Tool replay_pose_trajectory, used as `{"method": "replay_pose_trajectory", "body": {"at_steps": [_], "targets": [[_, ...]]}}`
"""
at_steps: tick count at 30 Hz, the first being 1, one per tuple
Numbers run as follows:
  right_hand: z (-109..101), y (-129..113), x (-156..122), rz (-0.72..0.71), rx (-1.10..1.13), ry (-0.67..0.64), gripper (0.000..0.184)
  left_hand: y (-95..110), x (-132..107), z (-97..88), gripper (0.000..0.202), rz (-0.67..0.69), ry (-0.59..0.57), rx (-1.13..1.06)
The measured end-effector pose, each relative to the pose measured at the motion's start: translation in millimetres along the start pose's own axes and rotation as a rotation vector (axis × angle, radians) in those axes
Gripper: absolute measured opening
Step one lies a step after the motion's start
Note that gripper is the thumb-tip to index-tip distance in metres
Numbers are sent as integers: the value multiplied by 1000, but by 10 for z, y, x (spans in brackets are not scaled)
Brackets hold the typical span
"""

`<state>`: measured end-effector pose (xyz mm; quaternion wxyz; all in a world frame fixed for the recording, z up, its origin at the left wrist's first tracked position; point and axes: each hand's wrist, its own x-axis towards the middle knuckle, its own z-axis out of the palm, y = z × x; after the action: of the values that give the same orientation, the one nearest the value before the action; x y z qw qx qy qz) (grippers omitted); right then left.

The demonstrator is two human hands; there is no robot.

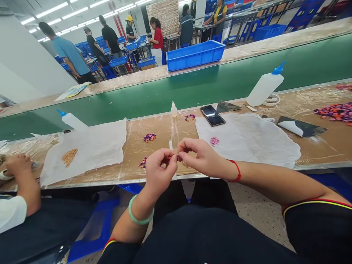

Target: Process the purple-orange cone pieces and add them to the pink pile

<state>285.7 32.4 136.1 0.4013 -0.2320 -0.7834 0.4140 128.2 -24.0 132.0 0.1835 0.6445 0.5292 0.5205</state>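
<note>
My left hand (161, 170), with a green bangle at the wrist, is closed in a pinch above the table's near edge. A bit of a small orange piece (169, 157) shows between its fingers. The fingertips of my right hand (202, 156) meet those of the left and are also pinched; whatever they hold is too small to make out. Close by on the brown table covering lie little piles of purple and orange pieces (149, 137). Tiny pink beads (214, 141) sit on a white sheet (247, 137) to the right. A white stick (171, 144) is partly hidden behind my hands.
Behind my hands stand a small dropper bottle (174, 109) and a phone (212, 115). A larger white bottle (265, 88) leans at the right. Further left, another person's hand (19, 165) rests near gold-coloured pieces (69, 157). Beyond the green belt (132, 97) is a blue crate (195, 56).
</note>
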Motion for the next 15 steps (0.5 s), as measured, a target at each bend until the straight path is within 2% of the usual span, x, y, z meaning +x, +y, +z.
{"method": "replay_pose_trajectory", "body": {"at_steps": [7, 11, 15], "targets": [[6, 40, 20, 42, -26, -37, 6, -66, 15, 17, 13, -35, -3, -40], [14, 50, 36, 96, 32, -67, 10, -112, 15, 5, 19, -162, -66, -258], [33, 116, 77, 175, 124, -85, 11, -245, 35, 40, 24, -294, -84, -420]]}}
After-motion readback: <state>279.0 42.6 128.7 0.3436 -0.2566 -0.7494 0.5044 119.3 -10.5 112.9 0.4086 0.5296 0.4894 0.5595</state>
